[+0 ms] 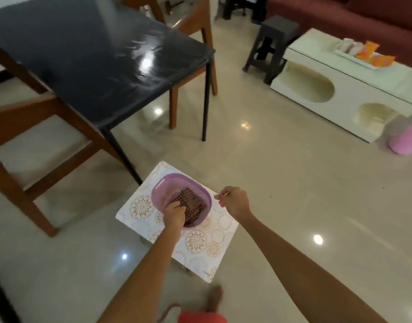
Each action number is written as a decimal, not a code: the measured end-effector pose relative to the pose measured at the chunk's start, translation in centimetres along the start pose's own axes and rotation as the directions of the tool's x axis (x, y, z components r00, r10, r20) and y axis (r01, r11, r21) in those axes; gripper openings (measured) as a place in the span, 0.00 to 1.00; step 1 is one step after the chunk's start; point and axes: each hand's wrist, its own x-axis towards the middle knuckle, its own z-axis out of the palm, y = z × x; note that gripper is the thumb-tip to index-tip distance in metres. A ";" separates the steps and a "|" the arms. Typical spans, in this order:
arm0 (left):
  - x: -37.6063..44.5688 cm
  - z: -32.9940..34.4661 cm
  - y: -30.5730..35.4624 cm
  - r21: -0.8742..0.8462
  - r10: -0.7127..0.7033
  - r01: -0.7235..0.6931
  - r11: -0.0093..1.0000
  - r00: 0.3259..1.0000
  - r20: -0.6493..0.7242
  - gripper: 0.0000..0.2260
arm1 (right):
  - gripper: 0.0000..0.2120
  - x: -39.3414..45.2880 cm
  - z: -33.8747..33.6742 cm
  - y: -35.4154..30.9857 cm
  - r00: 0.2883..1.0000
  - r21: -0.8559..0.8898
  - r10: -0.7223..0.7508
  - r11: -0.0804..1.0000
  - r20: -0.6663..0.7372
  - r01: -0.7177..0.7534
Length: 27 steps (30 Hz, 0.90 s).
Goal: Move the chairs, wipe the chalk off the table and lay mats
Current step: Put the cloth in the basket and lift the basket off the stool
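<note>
One left hand (174, 213) gripping mats (188, 203) — one basket (177, 180)

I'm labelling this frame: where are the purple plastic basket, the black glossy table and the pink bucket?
Purple plastic basket (164, 183): head view, far rim.
Black glossy table (83, 54): head view, tabletop.
Pink bucket (407, 139): head view, side wall.

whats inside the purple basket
Dark brown woven mats, gripped by the left hand. How many are stacked, and anything under them, is hidden in the purple basket.
</note>
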 end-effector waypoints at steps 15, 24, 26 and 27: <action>4.4 4.5 -3.6 0.046 -0.297 0.421 0.906 0.709 -0.640 0.21 | 0.19 12.8 2.5 2.7 0.900 -0.205 -0.117 0.954 0.419 0.220; 6.4 5.6 -7.4 0.030 -0.244 0.347 0.937 0.713 -0.657 0.15 | 0.27 18.4 6.6 6.4 0.821 -0.351 -0.025 0.896 0.571 0.271; 6.8 5.7 -7.8 0.052 -0.224 0.356 0.933 0.687 -0.691 0.13 | 0.31 19.5 7.2 7.0 0.806 -0.402 0.010 0.870 0.592 0.285; 6.9 5.8 -8.1 0.056 -0.215 0.354 0.934 0.679 -0.702 0.13 | 0.33 20.0 7.4 7.4 0.795 -0.435 0.048 0.856 0.604 0.279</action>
